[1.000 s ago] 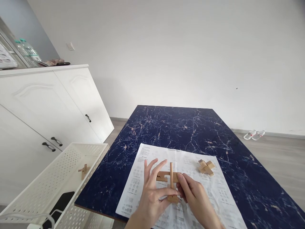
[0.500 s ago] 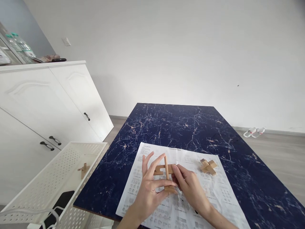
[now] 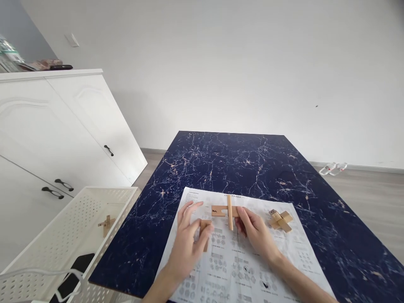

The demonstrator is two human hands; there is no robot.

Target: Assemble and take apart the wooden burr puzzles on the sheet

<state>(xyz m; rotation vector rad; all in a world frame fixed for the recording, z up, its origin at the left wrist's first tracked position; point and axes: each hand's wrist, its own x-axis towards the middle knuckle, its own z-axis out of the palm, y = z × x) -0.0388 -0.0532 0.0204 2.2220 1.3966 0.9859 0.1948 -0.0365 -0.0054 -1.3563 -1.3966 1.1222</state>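
- Head view: left hand [image 3: 189, 240] low on the sheet [image 3: 240, 269], grip closed on a small wooden piece [image 3: 205, 235], pinched between thumb and fingers, lifted just off the paper or touching it; cannot tell which.
- Right hand [image 3: 255, 231] just right of it, grip grasping the right end of a wooden cross [image 3: 227, 211]: one flat notched bar lying crosswise, one slim bar slotted through it and pointing toward and away from the camera.
- Cross held over the upper middle of the sheet, between the two hands and slightly beyond them; left end of the notched bar free, near the left fingertips [image 3: 197, 205] but apart from them.
- Near the sheet's right edge, an assembled wooden knot [image 3: 280, 219] of several crossed blocks, resting on the paper, well clear of the right hand.
- Sheet white, printed with rows of small diagrams, spread on the near part of a dark blue marbled surface [image 3: 240, 164].
- Left of the surface, a white perforated basket [image 3: 104, 210] with another small wooden cross [image 3: 106, 223] inside and a black item [image 3: 74, 275] at its near end.
- Further left, white cabinets [image 3: 63, 126] with dark handles.
- On the floor by the far wall at right, clear plastic bottles [image 3: 333, 168] lying down.
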